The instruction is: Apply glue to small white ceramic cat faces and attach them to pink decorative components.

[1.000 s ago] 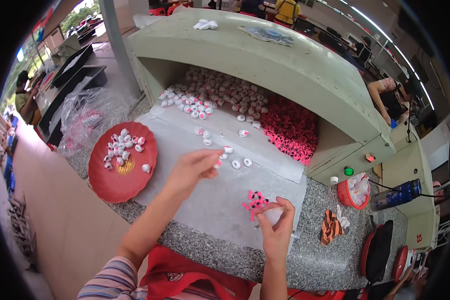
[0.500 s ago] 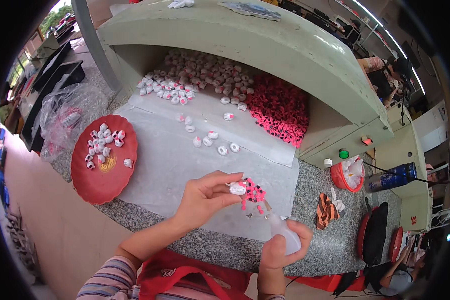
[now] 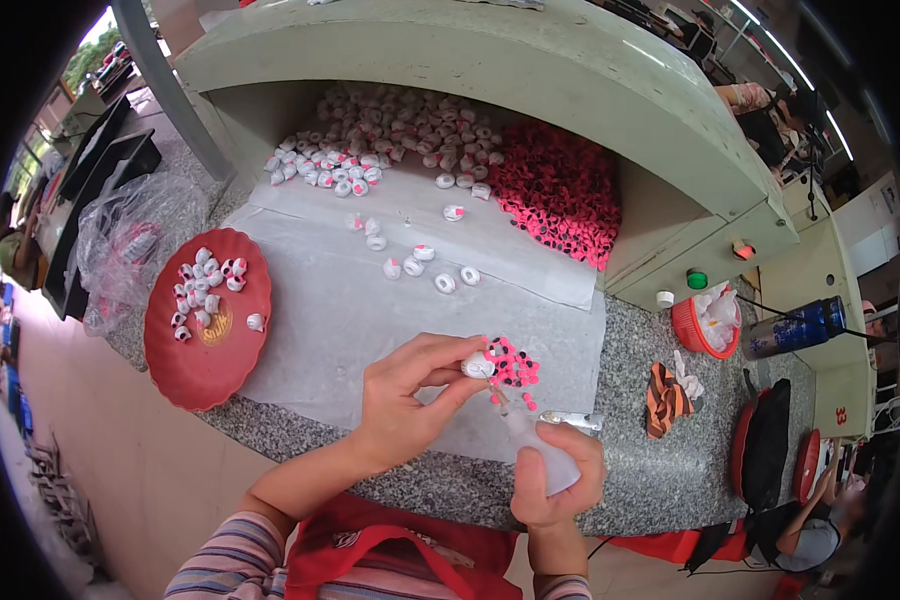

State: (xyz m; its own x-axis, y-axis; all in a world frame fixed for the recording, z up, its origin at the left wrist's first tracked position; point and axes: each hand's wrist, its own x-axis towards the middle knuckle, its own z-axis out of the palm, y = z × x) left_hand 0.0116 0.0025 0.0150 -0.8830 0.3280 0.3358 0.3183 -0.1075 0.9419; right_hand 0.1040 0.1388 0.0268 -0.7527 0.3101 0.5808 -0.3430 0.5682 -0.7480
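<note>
Fingertips of left hand [image 3: 402, 390] pinched on one small white ring piece [image 3: 477, 366], held over the white sheet [image 3: 330, 300] beside the pink pieces [image 3: 515, 362]. Right hand [image 3: 558, 478] wrapped tight around a clear squeeze bottle [image 3: 532, 440], nozzle angled up toward the piece. Red plate [image 3: 206, 350] at left carries roughly fifteen white pieces; clear plastic bag [image 3: 130, 240] lies behind it.

1. The left hand [image 3: 402, 398] reached forward from a striped sleeve, fingers curled, thumb and fingertips pinched in a closed grip.
2. The right hand [image 3: 555, 480] rose upright just beside it, fingers wrapped shut, thumb on top.
</note>
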